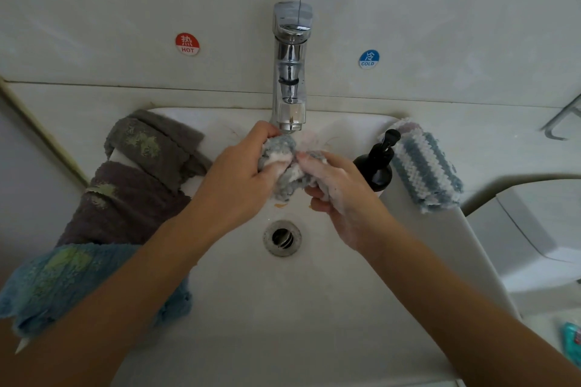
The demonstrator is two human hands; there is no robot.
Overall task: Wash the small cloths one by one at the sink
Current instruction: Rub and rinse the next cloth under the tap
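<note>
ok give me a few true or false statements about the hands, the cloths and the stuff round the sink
1. Both hands, left hand and right hand, grip the soapy blue-and-white cloth. True.
2. The black pump soap bottle stands on the sink's left rim. False: it stands on the right rim.
3. A blue-and-white striped knitted cloth lies beside the bottle. True.
4. The round red sticker reads COLD. False: it reads HOT.
5. The white ceramic sink has a plugged drain. False: the drain looks open.

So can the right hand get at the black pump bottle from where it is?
Probably yes: the black pump bottle stands beside the right hand, nothing between them, but that hand grips the soapy blue-and-white cloth.
</note>
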